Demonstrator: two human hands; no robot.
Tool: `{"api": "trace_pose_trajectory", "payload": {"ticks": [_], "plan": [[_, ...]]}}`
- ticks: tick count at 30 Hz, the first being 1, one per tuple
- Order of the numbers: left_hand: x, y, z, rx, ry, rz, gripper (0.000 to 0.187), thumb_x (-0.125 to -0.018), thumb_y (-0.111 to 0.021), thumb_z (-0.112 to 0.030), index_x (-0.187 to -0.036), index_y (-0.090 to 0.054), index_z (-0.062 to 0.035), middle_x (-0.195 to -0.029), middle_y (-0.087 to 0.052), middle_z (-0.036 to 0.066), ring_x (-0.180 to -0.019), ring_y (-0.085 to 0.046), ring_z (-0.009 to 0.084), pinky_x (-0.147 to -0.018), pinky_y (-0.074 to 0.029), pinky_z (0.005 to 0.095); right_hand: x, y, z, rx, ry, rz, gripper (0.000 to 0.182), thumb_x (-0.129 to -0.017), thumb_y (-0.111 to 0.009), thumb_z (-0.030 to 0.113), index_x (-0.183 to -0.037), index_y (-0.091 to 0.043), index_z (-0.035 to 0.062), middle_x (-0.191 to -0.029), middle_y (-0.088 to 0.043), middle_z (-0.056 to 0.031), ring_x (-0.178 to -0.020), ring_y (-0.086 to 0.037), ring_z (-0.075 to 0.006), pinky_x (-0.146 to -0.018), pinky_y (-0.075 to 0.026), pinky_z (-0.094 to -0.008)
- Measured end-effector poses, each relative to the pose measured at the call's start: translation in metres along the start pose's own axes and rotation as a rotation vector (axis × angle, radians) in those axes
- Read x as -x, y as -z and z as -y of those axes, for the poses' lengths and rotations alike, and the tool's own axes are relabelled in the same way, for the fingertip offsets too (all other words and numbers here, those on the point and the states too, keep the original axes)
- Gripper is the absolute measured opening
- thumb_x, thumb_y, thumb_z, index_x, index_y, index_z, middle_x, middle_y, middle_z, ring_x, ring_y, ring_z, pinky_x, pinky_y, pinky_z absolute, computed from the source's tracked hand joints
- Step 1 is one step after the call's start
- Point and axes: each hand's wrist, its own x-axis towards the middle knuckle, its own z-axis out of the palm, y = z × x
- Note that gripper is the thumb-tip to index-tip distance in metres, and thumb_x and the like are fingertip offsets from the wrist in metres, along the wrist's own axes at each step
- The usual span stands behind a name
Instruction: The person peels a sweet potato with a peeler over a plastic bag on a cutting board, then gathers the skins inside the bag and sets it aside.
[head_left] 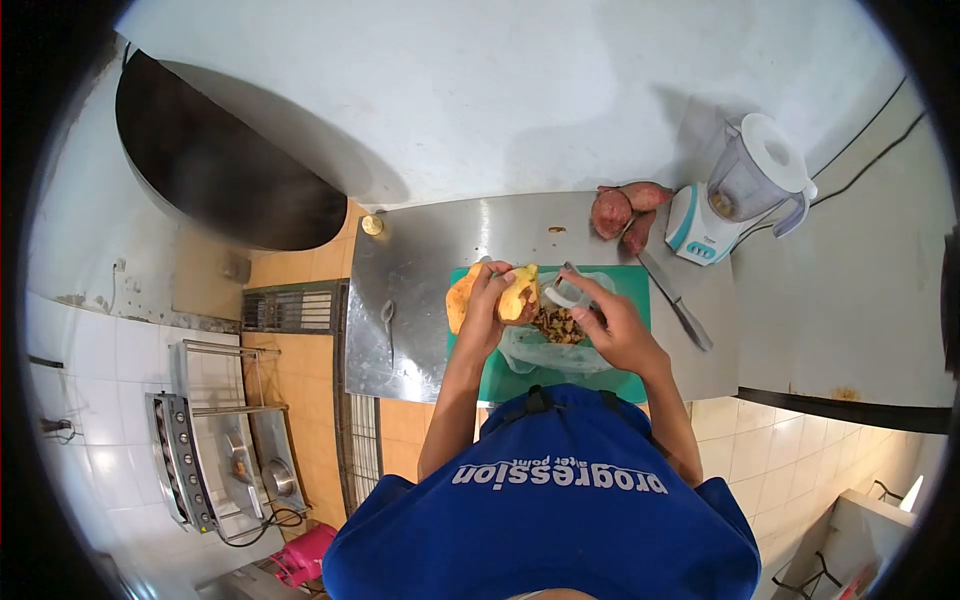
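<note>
My left hand is wrapped round a partly peeled sweet potato, with yellow flesh bared and some reddish-brown skin left low on it. More orange-yellow flesh shows on the other side of that hand. Just right of the sweet potato, my right hand grips a peeler with a white body; its fingers hide part of it. Beneath both hands lies a green cutting board. On the board, a clear plastic bag holds dark and yellowish peelings.
Several unpeeled sweet potatoes sit at the back of the steel table. A knife lies right of the board, near a white blender. A spoon and a pale yellow round object are at the left.
</note>
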Motion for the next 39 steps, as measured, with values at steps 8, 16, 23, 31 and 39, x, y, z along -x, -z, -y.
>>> {"api": "trace_pose_trajectory", "payload": {"ticks": [8,16,23,31,39], "plan": [[0.007,0.009,-0.007,-0.003,0.136,0.144,0.038,-0.097,-0.058,-0.029,-0.124,-0.057,-0.0009,-0.11,-0.064,0.01,-0.091,-0.068,0.0176,-0.071,-0.058,0.0282,0.006,-0.008,-0.018,0.265,0.185,0.034,0.052,-0.099,-0.06,0.027,-0.149,-0.048,0.0186,-0.136,-0.062,-0.0154,-0.103,-0.066,-0.0381,-0.088,-0.052,-0.0463],[0.019,0.005,0.005,-0.229,0.012,0.171,0.053,-0.095,-0.059,-0.046,-0.124,-0.057,-0.0021,-0.1,-0.063,0.005,-0.083,-0.061,0.0124,-0.065,-0.047,0.0263,0.006,-0.012,-0.001,0.369,0.108,0.105,0.053,-0.096,-0.063,0.029,-0.147,-0.05,0.0173,-0.135,-0.063,-0.0186,-0.096,-0.069,-0.0384,-0.084,-0.055,-0.0453],[0.007,0.013,0.017,-0.318,-0.222,0.085,0.034,-0.098,-0.059,-0.033,-0.106,-0.06,0.0003,-0.094,-0.067,0.006,-0.089,-0.062,0.0132,-0.077,-0.048,0.0277,0.006,-0.017,-0.001,0.376,0.186,0.081,0.055,-0.095,-0.065,0.028,-0.147,-0.051,0.018,-0.127,-0.067,-0.0193,-0.082,-0.069,-0.0362,-0.076,-0.053,-0.0465],[0.007,0.006,0.007,-0.404,-0.301,0.078,0.034,-0.099,-0.056,-0.033,-0.094,-0.057,-0.0003,-0.082,-0.06,0.002,-0.079,-0.057,0.0105,-0.072,-0.045,0.0265,0.006,-0.025,0.004,0.338,0.217,-0.006,0.057,-0.095,-0.064,0.024,-0.149,-0.049,0.014,-0.124,-0.067,-0.0206,-0.078,-0.068,-0.0372,-0.072,-0.052,-0.0464],[0.007,-0.001,0.024,-0.197,-0.31,0.05,0.031,-0.099,-0.054,-0.032,-0.09,-0.055,-0.0025,-0.079,-0.053,0.0,-0.074,-0.05,0.0085,-0.068,-0.042,0.0256,0.005,-0.028,0.01,0.297,0.201,-0.009,0.058,-0.095,-0.063,0.023,-0.151,-0.047,0.0138,-0.118,-0.068,-0.0222,-0.087,-0.066,-0.0404,-0.077,-0.051,-0.0485]]}}
